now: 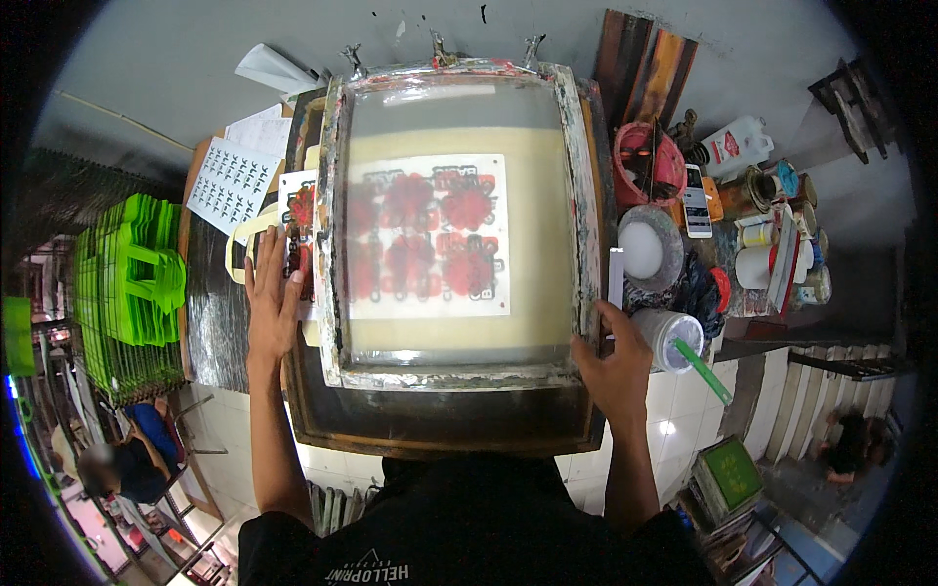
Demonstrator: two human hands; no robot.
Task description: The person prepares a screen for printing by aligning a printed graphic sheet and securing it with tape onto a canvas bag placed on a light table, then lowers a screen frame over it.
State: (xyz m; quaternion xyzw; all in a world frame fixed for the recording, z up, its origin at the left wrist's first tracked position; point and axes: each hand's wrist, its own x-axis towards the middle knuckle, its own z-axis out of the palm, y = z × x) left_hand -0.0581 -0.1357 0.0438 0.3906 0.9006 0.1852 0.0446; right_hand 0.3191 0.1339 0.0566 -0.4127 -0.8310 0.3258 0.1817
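A screen-printing frame point(459, 377) with worn, paint-stained edges lies flat in front of me, its mesh stretched over a cream area. Through the mesh shows a white sheet point(430, 308) with several blurred red and black designs. The sheet's left end sticks out past the frame. My left hand point(274, 298) rests flat there, fingers stretched out, beside a cream strap-like loop point(234, 256). At the frame's lower right corner, my right hand point(618, 359) grips the edge, thumb on the near side. Its other fingertips are partly hidden.
Clamps point(438, 49) stand behind the frame. On the right are a white tub point(664, 337) with a green stick, a red basket point(650, 161), a phone point(697, 200) and several cans. Printed paper point(234, 186) and stacked green bags point(127, 273) are left. People sit farther off.
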